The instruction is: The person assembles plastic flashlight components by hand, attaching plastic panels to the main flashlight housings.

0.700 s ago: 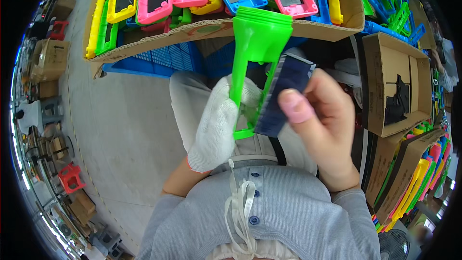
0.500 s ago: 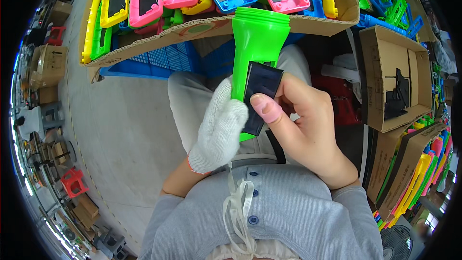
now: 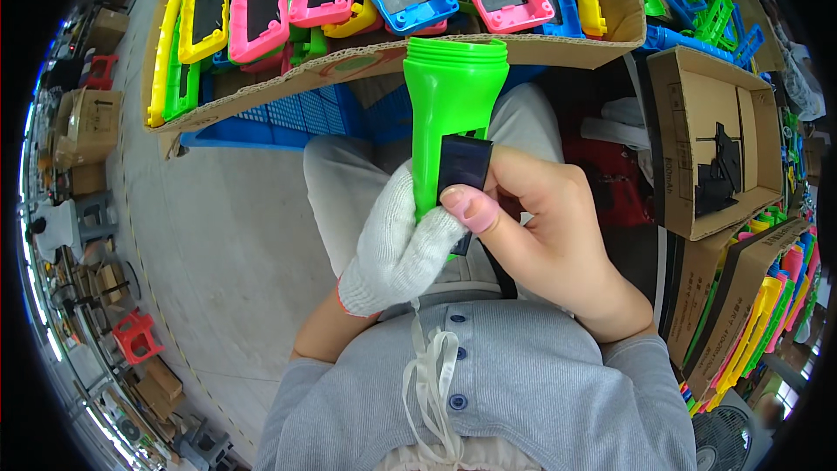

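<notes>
A bright green plastic flashlight housing (image 3: pixel 451 92) stands nearly upright before my chest, its threaded wide end uppermost. My left hand (image 3: pixel 397 240), in a white knit glove, is wrapped round the lower part of it, and the glove's thumb lies over the black panel. That flat, dark rectangular panel (image 3: pixel 463 162) rests against the housing's right side, tilted slightly. My bare right hand (image 3: pixel 549 222) pinches the panel, thumb on its front face with pink tape round the thumb. The fingers behind the panel are partly hidden, as is the housing's lower end.
A cardboard box (image 3: pixel 375 65) of coloured plastic housings with dark panels lies just ahead, above a blue crate (image 3: pixel 279 118). On the right, an open carton (image 3: pixel 717 201) holds black flat pieces. Below it are cartons (image 3: pixel 732 314) of coloured parts. A red stool (image 3: pixel 137 337) stands far left.
The housing and panel have moved slightly down and left, and the panel is now more upright. My gloved thumb has shifted across onto the panel's lower part.
</notes>
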### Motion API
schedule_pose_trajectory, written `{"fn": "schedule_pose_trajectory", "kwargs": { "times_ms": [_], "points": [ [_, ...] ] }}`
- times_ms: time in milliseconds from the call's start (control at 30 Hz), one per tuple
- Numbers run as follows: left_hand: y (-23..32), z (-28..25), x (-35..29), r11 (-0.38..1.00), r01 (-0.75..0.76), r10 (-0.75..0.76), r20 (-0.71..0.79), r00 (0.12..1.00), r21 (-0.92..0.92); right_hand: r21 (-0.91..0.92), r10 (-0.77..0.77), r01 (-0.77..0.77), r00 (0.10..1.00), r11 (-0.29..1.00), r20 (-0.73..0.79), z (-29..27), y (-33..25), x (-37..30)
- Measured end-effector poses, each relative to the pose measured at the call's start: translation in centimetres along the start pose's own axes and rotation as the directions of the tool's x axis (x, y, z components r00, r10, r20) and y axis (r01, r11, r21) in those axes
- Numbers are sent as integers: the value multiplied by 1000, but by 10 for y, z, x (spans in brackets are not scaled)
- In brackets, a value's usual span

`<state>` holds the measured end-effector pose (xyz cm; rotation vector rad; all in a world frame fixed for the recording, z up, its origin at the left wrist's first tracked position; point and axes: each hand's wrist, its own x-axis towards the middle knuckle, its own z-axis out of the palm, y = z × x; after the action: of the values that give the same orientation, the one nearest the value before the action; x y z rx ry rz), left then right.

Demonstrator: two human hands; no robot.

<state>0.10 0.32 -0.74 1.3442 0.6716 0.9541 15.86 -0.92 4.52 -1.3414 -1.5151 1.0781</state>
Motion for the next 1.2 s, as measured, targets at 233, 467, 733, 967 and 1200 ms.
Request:
{"fn": "schedule_pose_trajectory", "kwargs": {
  "times_ms": [233,467,733,967,1200],
  "points": [
    [18,8,1,911,293,-316,-35,948,-290,416,11,34,994,909,-105,3,10,8],
    [29,7,11,937,304,-319,-69,945,-173,331,-101,101,995,938,-17,5,16,10],
    [30,10,12,921,330,-363,-151,920,-205,364,-85,115,992,924,-98,11,24,12],
    [21,6,15,949,306,-283,-219,934,78,254,-48,70,995,965,-93,6,31,17],
    [28,3,16,922,311,-363,-243,899,-229,315,76,-178,947,932,312,3,44,-7]
  ]
}}
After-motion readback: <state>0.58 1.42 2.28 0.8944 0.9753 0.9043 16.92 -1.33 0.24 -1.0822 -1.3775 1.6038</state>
